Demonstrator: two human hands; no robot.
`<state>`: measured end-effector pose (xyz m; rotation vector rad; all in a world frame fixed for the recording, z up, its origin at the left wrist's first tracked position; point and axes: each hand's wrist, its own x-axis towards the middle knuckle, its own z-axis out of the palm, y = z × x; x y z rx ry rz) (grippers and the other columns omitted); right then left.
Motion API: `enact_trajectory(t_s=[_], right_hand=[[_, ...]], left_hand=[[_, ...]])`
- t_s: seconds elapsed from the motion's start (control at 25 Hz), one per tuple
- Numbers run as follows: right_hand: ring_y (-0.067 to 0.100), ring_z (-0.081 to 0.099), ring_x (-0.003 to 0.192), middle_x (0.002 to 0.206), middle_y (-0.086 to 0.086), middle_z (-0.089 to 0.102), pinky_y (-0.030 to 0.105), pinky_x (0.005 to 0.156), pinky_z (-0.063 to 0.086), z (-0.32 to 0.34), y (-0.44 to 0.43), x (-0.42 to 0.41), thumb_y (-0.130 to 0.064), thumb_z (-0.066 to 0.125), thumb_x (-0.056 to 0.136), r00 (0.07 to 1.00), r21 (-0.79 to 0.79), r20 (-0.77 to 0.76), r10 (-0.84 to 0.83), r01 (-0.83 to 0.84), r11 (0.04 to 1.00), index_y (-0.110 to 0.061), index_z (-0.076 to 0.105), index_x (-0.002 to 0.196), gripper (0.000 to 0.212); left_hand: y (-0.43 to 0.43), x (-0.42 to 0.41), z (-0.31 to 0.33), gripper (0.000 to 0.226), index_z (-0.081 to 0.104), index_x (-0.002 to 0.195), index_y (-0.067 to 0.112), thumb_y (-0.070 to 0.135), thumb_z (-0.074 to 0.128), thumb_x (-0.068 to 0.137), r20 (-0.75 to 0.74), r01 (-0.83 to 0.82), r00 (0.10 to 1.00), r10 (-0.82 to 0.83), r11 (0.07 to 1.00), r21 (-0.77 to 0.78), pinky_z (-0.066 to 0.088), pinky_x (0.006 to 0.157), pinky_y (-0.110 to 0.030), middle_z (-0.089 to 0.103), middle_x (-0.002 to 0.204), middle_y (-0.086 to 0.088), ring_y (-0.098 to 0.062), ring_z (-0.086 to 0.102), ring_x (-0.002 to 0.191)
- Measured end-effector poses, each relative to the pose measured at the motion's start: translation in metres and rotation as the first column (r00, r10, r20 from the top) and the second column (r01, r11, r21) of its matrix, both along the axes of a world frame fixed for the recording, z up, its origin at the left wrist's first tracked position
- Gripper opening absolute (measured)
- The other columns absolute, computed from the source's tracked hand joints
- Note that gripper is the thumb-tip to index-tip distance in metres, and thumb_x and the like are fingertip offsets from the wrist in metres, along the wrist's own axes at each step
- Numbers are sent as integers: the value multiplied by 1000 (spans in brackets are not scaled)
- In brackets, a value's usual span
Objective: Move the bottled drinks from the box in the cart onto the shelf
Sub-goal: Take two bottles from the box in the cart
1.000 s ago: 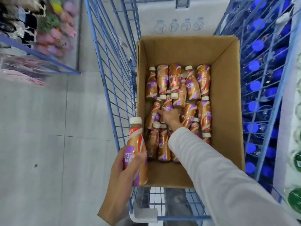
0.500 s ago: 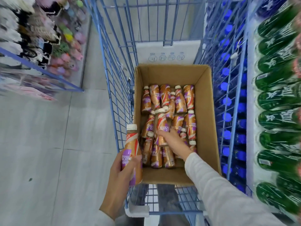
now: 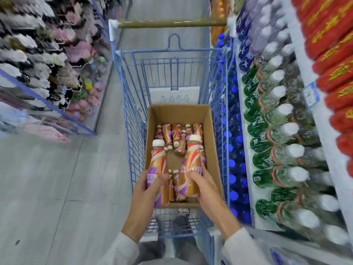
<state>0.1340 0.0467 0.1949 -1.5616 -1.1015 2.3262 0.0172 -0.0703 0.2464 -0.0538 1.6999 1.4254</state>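
Roughly, we judged the job to be somewhere in its middle. Our left hand [image 3: 150, 186] was wrapped around the left-hand bottle [image 3: 158, 161], fingers curled across its purple label, and our right hand [image 3: 203, 180] was clamped in the same way on the right-hand bottle [image 3: 193, 159]. Both bottles stood upright with their white caps pointing away from us, held above the near end of the box [image 3: 210, 146], which sat in the cart [image 3: 133, 121].

Beyond our hands, the loose bottles [image 3: 176, 132] lay in a jumble at the far end of the box. A few more lay directly beneath our hands, and a bare patch of cardboard showed between the two groups. That gap suggested a fair share had already gone out, though we could not tell how many had reached the shelf [image 3: 322, 131], since none of this drink was clearly visible there.

The shelf ran along beyond our right hand, on the other side of the cart's wire wall, with rows of green bottles [image 3: 263, 142] on it. Neither held bottle had been placed yet.

Both forearms reached forward side by side, wrists fairly straight, hands close together but not touching. We judged the carry to the right had not begun.
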Motion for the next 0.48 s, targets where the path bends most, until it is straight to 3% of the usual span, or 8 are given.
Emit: enact_trajectory(t_s=[0.16, 0.36, 0.48], right_hand=[[18, 72, 105, 122, -4, 71, 45, 92, 59, 51, -23, 20, -46, 79, 67, 998, 141, -49, -37, 44, 989, -32, 52, 140, 78], [16, 73, 102, 114, -5, 75, 42, 91, 59, 107, -76, 52, -36, 75, 70, 978, 285, -96, -186, 206, 936, -31, 56, 133, 66], [18, 75, 97, 107, -5, 77, 44, 90, 59, 129, -116, 82, -38, 78, 63, 943, 333, -96, -319, 332, 882, -28, 61, 127, 67]], left_hand=[[-11, 16, 26, 25, 65, 113, 28, 24, 71, 89, 2, 101, 995, -101, 991, 88, 61, 67, -36, 77, 100, -1, -24, 76, 90], [-37, 36, 58, 33, 64, 120, 30, 30, 72, 87, -33, 262, 965, -261, 943, 204, 61, 74, -36, 76, 108, 0, -23, 75, 95], [-57, 52, 76, 29, 68, 116, 29, 27, 72, 88, -54, 388, 920, -387, 886, 254, 59, 84, -44, 76, 109, -5, -27, 75, 97]])
